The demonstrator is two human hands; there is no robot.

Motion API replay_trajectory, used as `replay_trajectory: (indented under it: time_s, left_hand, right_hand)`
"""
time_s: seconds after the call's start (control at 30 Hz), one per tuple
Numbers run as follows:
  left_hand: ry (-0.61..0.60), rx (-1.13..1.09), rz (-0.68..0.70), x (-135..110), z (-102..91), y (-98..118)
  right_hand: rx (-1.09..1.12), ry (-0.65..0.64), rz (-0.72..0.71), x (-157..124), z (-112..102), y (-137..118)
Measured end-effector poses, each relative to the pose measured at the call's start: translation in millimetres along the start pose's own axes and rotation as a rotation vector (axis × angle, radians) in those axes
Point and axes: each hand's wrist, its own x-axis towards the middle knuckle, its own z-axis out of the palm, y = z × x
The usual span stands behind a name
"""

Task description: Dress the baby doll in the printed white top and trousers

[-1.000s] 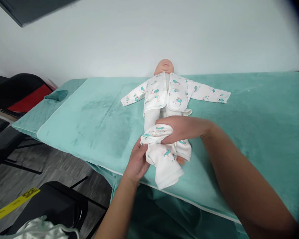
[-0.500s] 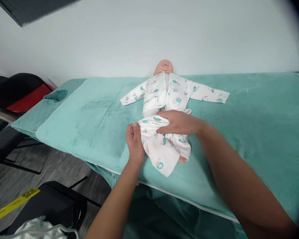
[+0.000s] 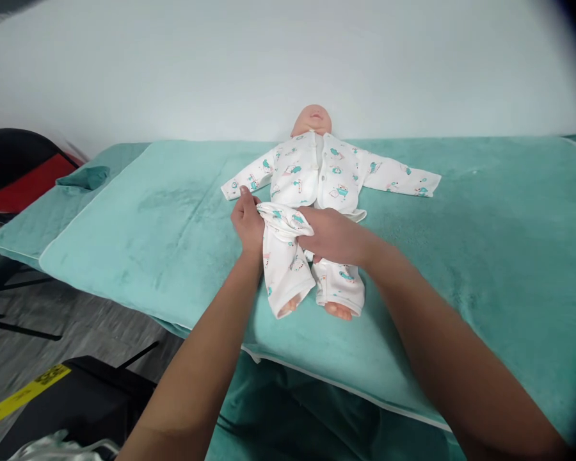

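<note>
A baby doll (image 3: 312, 120) lies on its back on a teal towel (image 3: 173, 224), its head toward the wall. It wears a white printed jacket (image 3: 317, 176) with the sleeves spread out. White printed trousers (image 3: 288, 269) cover both legs, and the bare feet show at the cuffs. My left hand (image 3: 247, 221) grips the bunched waistband at the doll's hip on the left. My right hand (image 3: 333, 237) holds the same waistband from the right, fingers closed on the cloth.
The towel covers a padded table whose front edge (image 3: 340, 384) runs below the doll's feet. A small folded teal cloth (image 3: 82, 178) lies at the far left. A black and red chair (image 3: 19, 176) stands left of the table, with dark furniture on the floor below.
Both hands have drawn the trousers up the doll's legs from near the feet to the hips. The feet now poke out of the cuffs. The view shifted slightly right.
</note>
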Motion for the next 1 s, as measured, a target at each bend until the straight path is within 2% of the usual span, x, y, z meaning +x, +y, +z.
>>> replay_trajectory:
  time_s: [0.1, 0.17, 0.23, 0.33, 0.37, 0.47, 0.53, 0.73, 1.0]
  left_hand:
    - [-0.003, 0.042, 0.011, 2.2, 2.5, -2.8]
    - [-0.032, 0.088, 0.006, -3.4, -2.7, -3.0]
    - [-0.033, 0.137, -0.005, -15.0, -14.7, -1.4]
    - [0.014, 0.194, -0.058, -41.0, -42.5, 2.8]
    - [-0.011, 0.221, -0.081, -50.4, -52.6, 4.2]
    - [-0.305, 0.321, -0.091, -74.3, -77.1, 7.2]
    - [-0.426, 0.354, -0.059, -83.5, -85.3, 8.2]
    - [-0.397, 0.382, -0.006, -82.1, -84.1, 8.9]
    - [-0.294, 0.601, 0.154, -49.1, -69.0, -1.3]
  right_hand:
    - [-0.099, 0.116, 0.011, 2.6, 4.7, -1.6]
    - [-0.065, 0.11, 0.033, 3.1, 4.6, -2.1]
    - [0.024, 0.068, 0.069, 3.1, 2.6, -2.1]
    - [0.116, 0.047, 0.096, 3.1, -0.6, -1.1]
    - [0.125, 0.05, 0.095, 3.2, -1.0, -0.7]
    - [0.127, 0.064, 0.08, 3.3, -0.5, 0.6]
    - [0.138, 0.072, 0.068, 3.0, 0.2, 1.4]
    - [0.192, 0.029, 0.035, 1.2, -0.2, 1.9]
    - [0.215, -0.001, 0.006, 1.2, 0.3, 0.8]
